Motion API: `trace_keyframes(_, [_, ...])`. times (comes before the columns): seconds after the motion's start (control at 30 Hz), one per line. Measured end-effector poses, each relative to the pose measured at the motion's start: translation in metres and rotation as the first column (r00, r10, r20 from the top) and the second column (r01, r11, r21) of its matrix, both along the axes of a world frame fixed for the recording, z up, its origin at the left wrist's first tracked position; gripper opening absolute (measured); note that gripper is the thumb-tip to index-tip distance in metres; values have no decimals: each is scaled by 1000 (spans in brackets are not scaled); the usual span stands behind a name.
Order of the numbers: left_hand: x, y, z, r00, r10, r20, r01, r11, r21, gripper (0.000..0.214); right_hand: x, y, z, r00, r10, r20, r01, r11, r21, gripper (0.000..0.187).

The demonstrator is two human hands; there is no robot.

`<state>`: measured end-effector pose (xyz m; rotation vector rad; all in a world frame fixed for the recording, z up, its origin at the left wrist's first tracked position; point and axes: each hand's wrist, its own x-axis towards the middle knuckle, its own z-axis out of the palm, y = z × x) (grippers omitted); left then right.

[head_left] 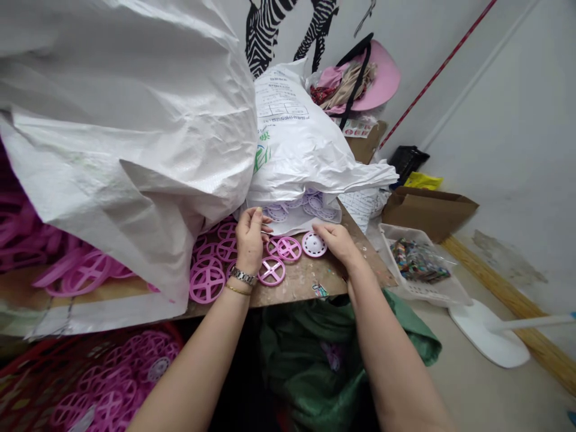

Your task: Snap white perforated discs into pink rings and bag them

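Note:
My right hand (336, 241) pinches the edge of a pink plastic wheel with a pale lavender, slotted disc (314, 245) set in it, low over the table. My left hand (252, 235) hovers by the mouth of a white woven sack (301, 144), its fingers loosely curled and apart, with nothing visible in them. Lavender discs (317, 204) show inside that mouth. Around my left hand lie several pink spoked wheels, including one wheel (271, 271) just right of my wrist and another wheel (207, 284) to its left.
A large white sack (135, 120) spilling pink wheels fills the left. Below sits a red basket (27, 366) of pink wheels. Green cloth (310, 360) hangs under the table edge (297, 294). A white bin (432, 291) and cardboard box (427, 210) stand right.

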<state>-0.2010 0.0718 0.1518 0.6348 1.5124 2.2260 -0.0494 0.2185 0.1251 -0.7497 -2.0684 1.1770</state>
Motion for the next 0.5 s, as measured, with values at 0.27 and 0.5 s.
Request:
trace_keyframes(0.27, [1, 1, -2, 1000, -8, -15, 8, 1000, -11, 28, 7, -30, 21, 921, -182, 343, -25, 854, 520, 42])
trace_keyframes(0.5, [0, -1, -4, 998, -38, -46, 36, 998, -42, 34, -12, -76, 25, 866, -116, 486, -202, 808, 553, 56])
